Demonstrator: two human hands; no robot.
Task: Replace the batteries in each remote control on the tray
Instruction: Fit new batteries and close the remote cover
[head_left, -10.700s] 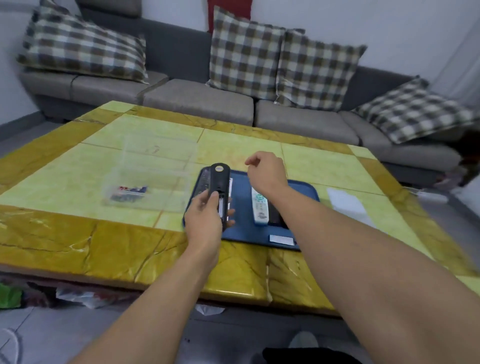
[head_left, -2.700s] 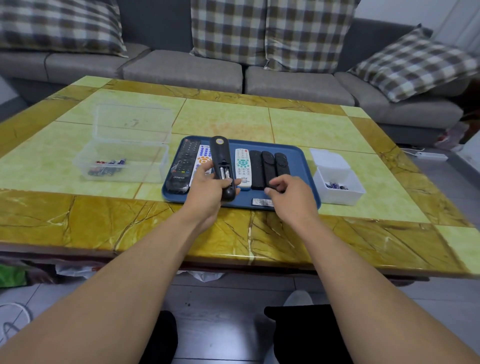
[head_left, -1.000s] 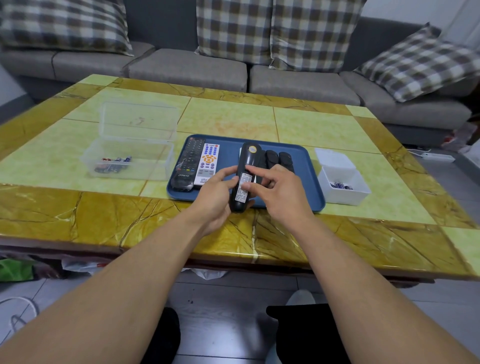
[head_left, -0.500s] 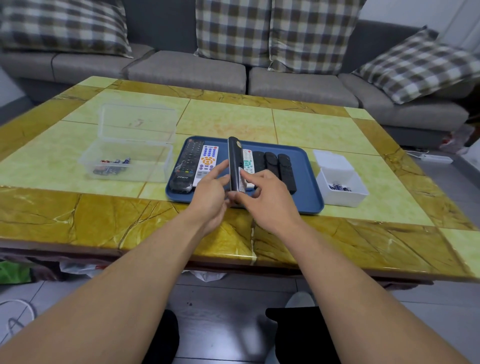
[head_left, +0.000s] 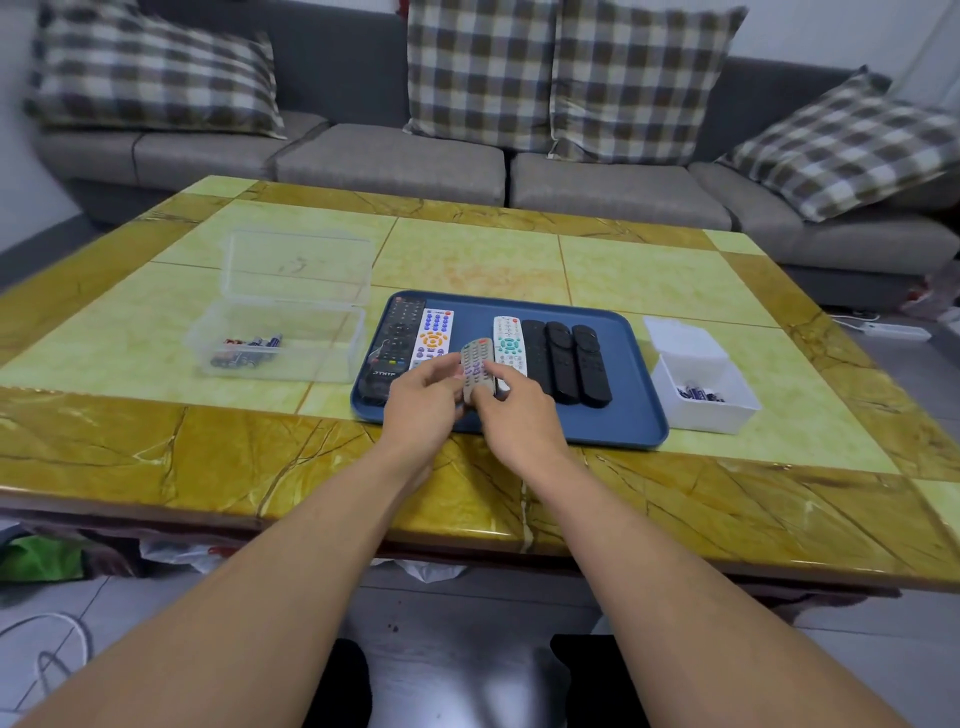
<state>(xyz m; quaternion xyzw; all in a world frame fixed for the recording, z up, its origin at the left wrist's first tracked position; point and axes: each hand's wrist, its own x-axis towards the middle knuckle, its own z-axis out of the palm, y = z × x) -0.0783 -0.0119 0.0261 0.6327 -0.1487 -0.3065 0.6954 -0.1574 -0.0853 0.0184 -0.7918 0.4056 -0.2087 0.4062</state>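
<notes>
One marking can be partly read: white lettering near the lower end of the black remote (head_left: 396, 343) at the left edge of the tray (head_left: 631, 415) (it looks like "JTHTP", though blurred). Button legends on the other remotes are too small to read.

Both forearms extended, left hand (head_left: 423, 402) and right hand (head_left: 519, 410) close together, fingers curled
</notes>
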